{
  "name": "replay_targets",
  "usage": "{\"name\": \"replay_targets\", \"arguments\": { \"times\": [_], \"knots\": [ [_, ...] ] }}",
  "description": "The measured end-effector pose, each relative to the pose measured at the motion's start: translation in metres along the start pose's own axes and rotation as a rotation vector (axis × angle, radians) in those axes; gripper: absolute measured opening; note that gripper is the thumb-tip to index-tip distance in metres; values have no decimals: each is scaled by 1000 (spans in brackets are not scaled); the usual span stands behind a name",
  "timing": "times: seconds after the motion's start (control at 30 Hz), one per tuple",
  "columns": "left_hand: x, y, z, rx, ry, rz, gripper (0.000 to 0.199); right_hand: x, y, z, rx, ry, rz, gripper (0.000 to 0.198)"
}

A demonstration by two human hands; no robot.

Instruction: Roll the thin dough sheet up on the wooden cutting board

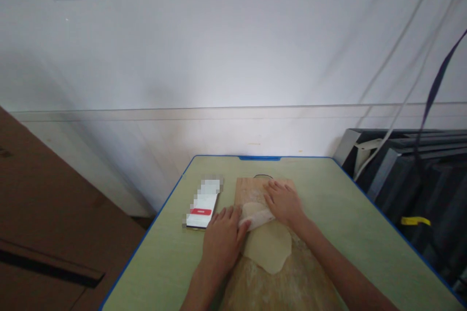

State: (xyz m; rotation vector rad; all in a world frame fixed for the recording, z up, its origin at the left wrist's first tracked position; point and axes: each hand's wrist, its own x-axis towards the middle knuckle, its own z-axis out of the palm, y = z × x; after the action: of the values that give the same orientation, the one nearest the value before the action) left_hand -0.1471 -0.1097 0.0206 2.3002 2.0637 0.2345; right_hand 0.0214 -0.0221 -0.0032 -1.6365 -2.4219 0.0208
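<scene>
A pale, flour-dusted rolling pin [257,219] lies at a slant across a thin sheet of dough [270,247]. Over its left end is my left hand [223,235], fingers close together and the thumb along the pin. My right hand [285,202] covers the other end, its fingers reaching forward over the board. Both palms hide the pin's ends. Under the dough, a floured wooden board [280,294] runs toward me. The dough has an uneven rounded edge, and part of it shows beyond the pin.
The board rests on a light green table [171,257] with a blue edge, against a white wall [233,48]. Left of the board lies a phone [207,199] with a lit screen. Dark flat panels [412,170] and hanging cables are at the right; a brown surface [47,214] is at the left.
</scene>
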Motion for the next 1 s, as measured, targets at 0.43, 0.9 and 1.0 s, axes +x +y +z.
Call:
{"name": "replay_targets", "arguments": {
  "times": [0.43,0.9,1.0],
  "knots": [
    [-20,19,16,96,74,-9,44,-56,2,-6,13,79,-20,39],
    [23,-23,-2,-508,-125,144,37,-75,11,-18,-16,76,-273,14],
    [31,-26,1,-575,-158,171,37,-84,13,-23,-70,120,-315,13]
  ]
}}
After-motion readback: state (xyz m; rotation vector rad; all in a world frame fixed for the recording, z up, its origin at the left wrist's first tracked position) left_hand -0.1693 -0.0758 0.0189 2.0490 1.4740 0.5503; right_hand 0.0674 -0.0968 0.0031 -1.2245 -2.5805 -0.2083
